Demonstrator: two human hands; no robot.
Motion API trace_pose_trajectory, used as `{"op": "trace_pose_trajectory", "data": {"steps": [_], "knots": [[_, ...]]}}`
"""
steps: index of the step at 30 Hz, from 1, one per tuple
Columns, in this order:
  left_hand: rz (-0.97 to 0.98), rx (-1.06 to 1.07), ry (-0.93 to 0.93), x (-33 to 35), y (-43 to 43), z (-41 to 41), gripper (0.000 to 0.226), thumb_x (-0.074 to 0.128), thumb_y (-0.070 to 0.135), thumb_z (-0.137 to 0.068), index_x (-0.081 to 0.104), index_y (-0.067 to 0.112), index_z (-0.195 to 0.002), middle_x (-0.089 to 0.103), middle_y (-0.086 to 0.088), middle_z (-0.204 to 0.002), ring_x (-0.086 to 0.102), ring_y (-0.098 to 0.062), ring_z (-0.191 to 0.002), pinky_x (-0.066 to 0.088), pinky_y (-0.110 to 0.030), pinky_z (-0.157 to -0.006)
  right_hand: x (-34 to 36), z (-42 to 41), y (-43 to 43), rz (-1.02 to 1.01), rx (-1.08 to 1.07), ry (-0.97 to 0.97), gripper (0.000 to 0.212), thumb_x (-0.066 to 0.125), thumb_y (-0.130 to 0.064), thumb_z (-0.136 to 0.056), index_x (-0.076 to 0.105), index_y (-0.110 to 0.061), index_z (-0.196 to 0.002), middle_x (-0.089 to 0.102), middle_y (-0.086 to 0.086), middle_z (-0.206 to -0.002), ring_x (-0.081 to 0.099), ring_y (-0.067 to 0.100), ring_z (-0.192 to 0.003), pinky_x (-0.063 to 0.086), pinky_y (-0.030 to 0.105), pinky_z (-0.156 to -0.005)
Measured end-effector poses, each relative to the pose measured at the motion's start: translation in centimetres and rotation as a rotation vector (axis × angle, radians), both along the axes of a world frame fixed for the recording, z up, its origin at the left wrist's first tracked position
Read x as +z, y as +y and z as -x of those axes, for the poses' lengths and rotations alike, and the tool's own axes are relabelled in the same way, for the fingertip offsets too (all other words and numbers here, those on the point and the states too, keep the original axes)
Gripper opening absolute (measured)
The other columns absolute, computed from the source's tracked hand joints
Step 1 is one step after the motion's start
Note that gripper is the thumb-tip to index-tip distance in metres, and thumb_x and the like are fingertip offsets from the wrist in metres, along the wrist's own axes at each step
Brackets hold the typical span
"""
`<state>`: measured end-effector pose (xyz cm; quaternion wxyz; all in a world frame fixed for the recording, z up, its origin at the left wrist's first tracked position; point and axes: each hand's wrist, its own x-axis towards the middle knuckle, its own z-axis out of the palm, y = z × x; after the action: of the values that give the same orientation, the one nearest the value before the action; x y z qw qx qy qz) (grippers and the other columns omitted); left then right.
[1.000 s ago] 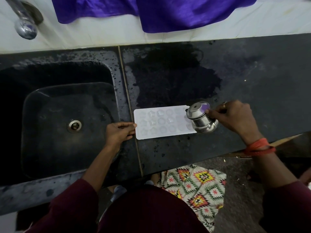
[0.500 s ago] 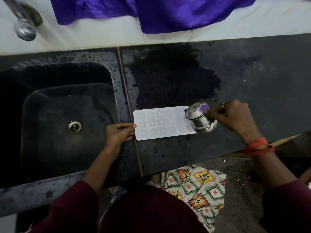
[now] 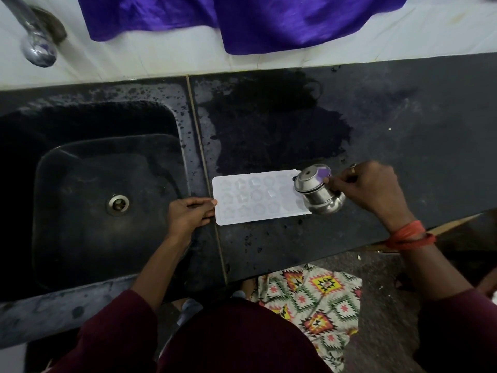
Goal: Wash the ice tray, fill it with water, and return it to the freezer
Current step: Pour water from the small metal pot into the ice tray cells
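A white ice tray [image 3: 258, 197] with several shaped moulds lies flat on the black counter [image 3: 403, 125], just right of the sink. My left hand [image 3: 188, 215] rests on the counter with its fingertips against the tray's left edge. My right hand [image 3: 368, 188] grips a small steel pot [image 3: 317, 191], tilted with its mouth over the tray's right end. Whether water is pouring I cannot tell.
A black sink [image 3: 88, 146] with a metal drain [image 3: 117, 203] lies at the left, under a steel tap [image 3: 36, 41]. Purple cloth [image 3: 242, 20] hangs over the white wall behind. A wet patch darkens the counter behind the tray. A patterned mat [image 3: 317, 294] covers the floor.
The steel pot in my right hand has shifted slightly over the tray's right end. My left hand and the tray have stayed put.
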<state>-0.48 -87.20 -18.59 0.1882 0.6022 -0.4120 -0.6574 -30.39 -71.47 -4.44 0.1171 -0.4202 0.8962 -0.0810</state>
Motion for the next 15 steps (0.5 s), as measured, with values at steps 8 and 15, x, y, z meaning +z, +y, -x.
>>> {"op": "trace_pose_trajectory", "data": {"steps": [8, 15], "knots": [[0.000, -0.003, -0.011, -0.20, -0.08, -0.08, 0.013, 0.082, 0.018, -0.079, 0.076, 0.011, -0.088, 0.076, -0.003, -0.077, 0.072, -0.007, -0.067, 0.053, -0.019, -0.056, 0.09, -0.17, 0.15, 0.014, -0.011, 0.003, 0.042, 0.069, -0.059, -0.079, 0.079, -0.019, -0.078, 0.071, 0.009, -0.070, 0.067, 0.027, -0.069, 0.046, 0.030, -0.064], [0.007, 0.000, -0.008, -0.24, -0.04, -0.17, 0.013, 0.082, 0.019, -0.078, 0.076, 0.011, -0.087, 0.076, -0.002, -0.075, 0.074, -0.011, -0.071, 0.055, -0.022, -0.061, 0.69, -0.61, 0.96, 0.016, -0.005, -0.018, 0.034, 0.070, -0.052, -0.083, 0.078, -0.021, -0.075, 0.069, 0.005, -0.068, 0.063, 0.021, -0.064, 0.042, 0.028, -0.063]]}}
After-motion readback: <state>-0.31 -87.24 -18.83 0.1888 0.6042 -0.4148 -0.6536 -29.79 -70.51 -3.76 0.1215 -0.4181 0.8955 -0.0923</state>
